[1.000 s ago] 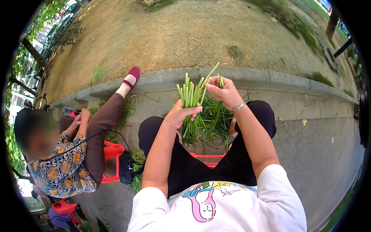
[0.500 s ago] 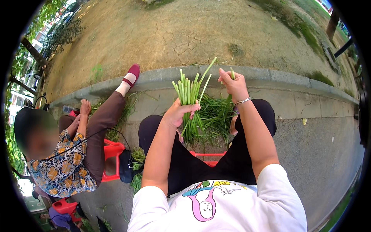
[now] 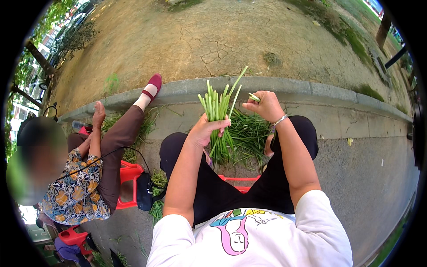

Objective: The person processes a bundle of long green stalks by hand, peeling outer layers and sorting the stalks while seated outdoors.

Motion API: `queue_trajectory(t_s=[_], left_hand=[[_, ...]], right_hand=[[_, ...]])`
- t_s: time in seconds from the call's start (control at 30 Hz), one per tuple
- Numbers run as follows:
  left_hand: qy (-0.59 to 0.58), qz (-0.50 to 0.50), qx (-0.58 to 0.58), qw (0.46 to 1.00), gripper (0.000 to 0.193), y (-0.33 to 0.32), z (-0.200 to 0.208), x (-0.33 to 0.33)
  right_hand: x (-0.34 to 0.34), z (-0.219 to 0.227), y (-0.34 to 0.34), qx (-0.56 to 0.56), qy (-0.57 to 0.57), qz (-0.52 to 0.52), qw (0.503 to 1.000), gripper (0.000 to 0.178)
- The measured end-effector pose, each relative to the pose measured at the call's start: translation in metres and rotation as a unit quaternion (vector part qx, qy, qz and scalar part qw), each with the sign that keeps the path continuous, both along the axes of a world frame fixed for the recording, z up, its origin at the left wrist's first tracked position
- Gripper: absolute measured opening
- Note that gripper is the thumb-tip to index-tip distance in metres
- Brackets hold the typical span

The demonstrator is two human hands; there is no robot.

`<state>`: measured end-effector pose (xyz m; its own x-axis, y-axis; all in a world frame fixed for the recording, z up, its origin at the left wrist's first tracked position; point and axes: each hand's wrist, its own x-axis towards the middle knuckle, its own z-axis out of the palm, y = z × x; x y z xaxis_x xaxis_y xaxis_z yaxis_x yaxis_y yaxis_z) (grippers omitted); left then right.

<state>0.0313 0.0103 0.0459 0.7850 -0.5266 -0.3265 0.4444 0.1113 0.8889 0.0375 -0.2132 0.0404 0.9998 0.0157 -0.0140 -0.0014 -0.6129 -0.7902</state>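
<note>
My left hand [image 3: 208,129] is closed round a bunch of green stalks [image 3: 216,105], long and thin like garlic scapes, their pale cut ends fanning upward. A few of them stick out farther than the others. To the right, my right hand [image 3: 265,106] pinches a short piece of green stalk [image 3: 254,97] whose end shows past the fingers. The two hands are apart. Below and between them, a heap of long green leafy stems [image 3: 249,133] lies on the ground between my feet.
A person [image 3: 75,191] in a patterned shirt sits at my left on a red plastic stool [image 3: 129,184], a dark bag [image 3: 144,191] beside it. A stone curb [image 3: 302,87] crosses in front of me, with cracked dirt beyond. Green scraps [image 3: 156,209] lie by the bag.
My right hand has turned over and tipped, and the stalk piece in it now points left instead of up. My left hand keeps its bunch in place. The neighbour's hand has lifted.
</note>
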Motion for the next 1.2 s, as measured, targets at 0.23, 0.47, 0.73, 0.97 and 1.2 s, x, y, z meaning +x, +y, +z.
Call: queue_trajectory(t_s=[0.23,0.47,0.73,0.97,1.2], left_hand=[[0.0,-0.003,0.005,1.0,0.021,-0.002,-0.008,0.001],[-0.01,0.005,0.002,1.0,0.017,-0.013,-0.004,0.0],[-0.064,0.009,0.017,0.998,0.017,-0.019,-0.01,0.004],[-0.075,0.018,0.004,0.997,0.016,-0.022,-0.012,0.006],[-0.053,0.006,-0.079,0.995,0.015,-0.029,0.0,0.009]], right_hand=[[-0.008,0.007,0.014,0.429,0.056,0.033,0.901,0.016],[-0.005,-0.003,0.025,0.56,0.116,0.059,0.818,0.016],[0.0,-0.003,0.028,0.64,0.089,-0.041,0.762,0.018],[0.002,0.002,0.021,0.582,0.067,0.006,0.811,0.014],[0.008,0.005,0.009,0.599,0.069,0.092,0.793,0.014]])
